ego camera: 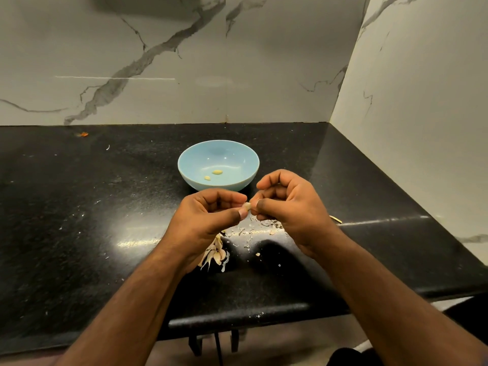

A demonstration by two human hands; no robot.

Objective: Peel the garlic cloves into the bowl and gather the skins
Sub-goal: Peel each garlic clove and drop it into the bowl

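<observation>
Marble-veined wall panels stand behind and to the right of our black speckled counter [79, 207], which meets them in a corner. Far left near the back wall lies a small orange scrap [84, 134]. Toward the middle sits the pale blue bowl [190, 159], with two peeled cloves [217, 171] on its bottom. Just in front of it our left hand [208, 215] pinches one end of a garlic clove [247, 206] between thumb and forefinger, and our right hand [287, 207] pinches the other end, the remaining fingers curled in; the clove hangs in the air above the counter, not over the bowl. Below the left wrist rests a cluster of unpeeled cloves [215, 253], and under the hands a litter of skins [253, 229] spreads across the shiny stone, with a stray stem piece [336, 220] further right. We judge the clove is so small that it could slip from our fingertips and drop among the skins. The flakes look light, so a careless sweep could scatter them toward the counter edge rather than gather them.
</observation>
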